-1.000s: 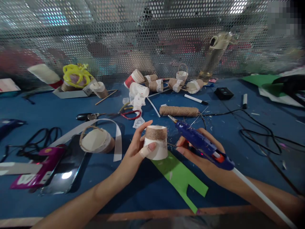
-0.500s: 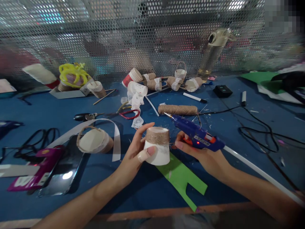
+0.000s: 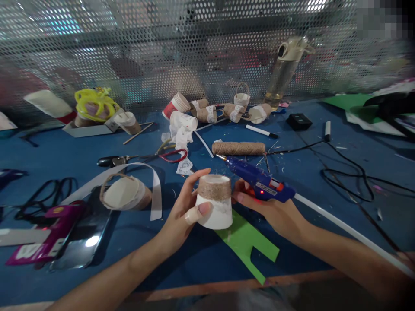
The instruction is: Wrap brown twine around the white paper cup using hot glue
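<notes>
My left hand (image 3: 188,211) is closed around a white paper cup (image 3: 216,216) held upside down, thumb on the near side and fingers behind. Brown twine (image 3: 214,188) is wound in a band around the cup's upper part. A blue glue gun (image 3: 256,175) is held in my right hand (image 3: 269,207), its metal nozzle pointing left above and behind the cup and a red light glowing on its side. The right fingertips are close to the cup's right side; whether they also pinch the twine I cannot tell. Under the cup lies a green cut piece (image 3: 246,244) on the table.
A twine roll (image 3: 238,148) lies behind the glue gun. Red-handled scissors (image 3: 173,155) and lace trim (image 3: 184,138) are further left. A twine-handled cup (image 3: 125,194), a phone (image 3: 81,233) and a purple glue gun (image 3: 52,224) lie at left. A bottle (image 3: 283,71) stands at the back.
The glue gun and right hand have moved slightly left, and the right fingertips are nearer the cup. The view has shifted a little. Both holds are unchanged.
</notes>
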Tool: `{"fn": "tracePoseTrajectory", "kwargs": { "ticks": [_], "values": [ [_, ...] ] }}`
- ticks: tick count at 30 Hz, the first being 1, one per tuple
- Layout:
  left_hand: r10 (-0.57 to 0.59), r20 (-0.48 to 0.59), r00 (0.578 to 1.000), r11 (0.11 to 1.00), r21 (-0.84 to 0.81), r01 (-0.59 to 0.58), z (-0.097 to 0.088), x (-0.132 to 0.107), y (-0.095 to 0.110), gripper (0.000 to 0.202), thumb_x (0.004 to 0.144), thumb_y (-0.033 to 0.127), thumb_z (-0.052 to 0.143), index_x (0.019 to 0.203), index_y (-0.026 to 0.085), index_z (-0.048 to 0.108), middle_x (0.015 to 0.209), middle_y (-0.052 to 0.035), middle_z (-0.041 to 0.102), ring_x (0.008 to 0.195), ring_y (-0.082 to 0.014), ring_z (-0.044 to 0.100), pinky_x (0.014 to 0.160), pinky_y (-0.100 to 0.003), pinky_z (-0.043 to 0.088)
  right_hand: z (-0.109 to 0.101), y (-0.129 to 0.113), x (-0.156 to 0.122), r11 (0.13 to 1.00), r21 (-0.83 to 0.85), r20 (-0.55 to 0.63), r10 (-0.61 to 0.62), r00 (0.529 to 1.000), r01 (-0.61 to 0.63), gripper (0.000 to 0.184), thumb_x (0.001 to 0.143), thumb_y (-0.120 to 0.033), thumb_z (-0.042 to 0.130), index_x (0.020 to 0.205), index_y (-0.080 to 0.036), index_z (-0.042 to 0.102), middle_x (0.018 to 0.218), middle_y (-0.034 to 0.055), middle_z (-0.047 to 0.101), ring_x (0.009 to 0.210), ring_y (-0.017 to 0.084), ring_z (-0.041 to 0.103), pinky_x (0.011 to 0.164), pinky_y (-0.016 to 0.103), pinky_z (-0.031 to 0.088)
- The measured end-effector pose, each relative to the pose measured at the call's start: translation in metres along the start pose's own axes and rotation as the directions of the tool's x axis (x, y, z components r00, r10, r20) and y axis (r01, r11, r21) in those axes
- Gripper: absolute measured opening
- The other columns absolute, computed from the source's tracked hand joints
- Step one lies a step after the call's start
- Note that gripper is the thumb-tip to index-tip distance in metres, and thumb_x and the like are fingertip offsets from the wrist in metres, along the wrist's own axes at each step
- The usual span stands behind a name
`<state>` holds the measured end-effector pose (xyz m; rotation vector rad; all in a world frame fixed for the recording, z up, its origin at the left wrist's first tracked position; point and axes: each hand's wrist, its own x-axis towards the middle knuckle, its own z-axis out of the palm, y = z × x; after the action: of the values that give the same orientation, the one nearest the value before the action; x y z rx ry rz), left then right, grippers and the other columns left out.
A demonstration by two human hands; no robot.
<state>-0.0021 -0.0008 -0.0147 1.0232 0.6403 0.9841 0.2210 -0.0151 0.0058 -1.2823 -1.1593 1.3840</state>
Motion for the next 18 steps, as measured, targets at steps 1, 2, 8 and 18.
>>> {"fn": "tracePoseTrajectory", "kwargs": {
  "ticks": [1, 2, 8, 18],
  "values": [
    [-0.002, 0.002, 1.000, 1.000, 0.001, 0.002, 0.0003, 0.0000, 0.0000, 0.054, 0.090, 0.035, 0.073, 0.141, 0.042, 0.057, 0.132, -0.0019, 0.068, 0.110, -0.0227, 0.071, 0.092, -0.031, 0.057, 0.0000, 0.0008, 0.0002, 1.000, 0.008, 0.003, -0.002, 1.000, 0.002, 0.026, 0.080, -0.041, 0.082, 0.086, -0.026, 0.061, 0.090, -0.0020, 0.071, 0.088, 0.020, 0.070, 0.088, 0.038, 0.056],
    [-0.003, 0.004, 1.000, 1.000, 0.002, 0.003, 0.0004, 0.0001, 0.0001, 0.055, 0.091, 0.036, 0.073, 0.142, 0.042, 0.056, 0.131, -0.0023, 0.069, 0.111, -0.0233, 0.071, 0.092, -0.032, 0.057, 0.0000, 0.0013, 0.0003, 1.000, 0.014, 0.004, -0.005, 1.000, 0.005, 0.026, 0.080, -0.041, 0.082, 0.086, -0.026, 0.061, 0.090, -0.0021, 0.072, 0.088, 0.020, 0.071, 0.088, 0.038, 0.057],
    [-0.025, 0.054, 0.998, 0.999, 0.031, 0.024, -0.0007, 0.0020, 0.0013, 0.058, 0.092, 0.037, 0.071, 0.147, 0.041, 0.052, 0.134, -0.0049, 0.071, 0.119, -0.0285, 0.069, 0.098, -0.038, 0.055, 0.0001, 0.0004, -0.0020, 0.997, -0.044, 0.009, -0.057, 0.998, 0.057, 0.019, 0.084, -0.037, 0.079, 0.088, -0.026, 0.064, 0.090, -0.0017, 0.075, 0.089, 0.019, 0.073, 0.087, 0.037, 0.060],
    [-0.056, 0.086, 0.995, 0.987, 0.157, 0.042, -0.0031, 0.0026, -0.0003, 0.080, 0.091, 0.037, 0.075, 0.160, 0.042, 0.034, 0.155, -0.0078, 0.055, 0.131, -0.0312, 0.061, 0.109, -0.044, 0.049, 0.0078, -0.0050, -0.0037, 0.992, -0.090, -0.146, -0.100, 0.984, 0.088, 0.024, 0.076, -0.033, 0.084, 0.082, -0.026, 0.062, 0.081, -0.0012, 0.077, 0.077, 0.020, 0.075, 0.076, 0.035, 0.065]
  ]
}}
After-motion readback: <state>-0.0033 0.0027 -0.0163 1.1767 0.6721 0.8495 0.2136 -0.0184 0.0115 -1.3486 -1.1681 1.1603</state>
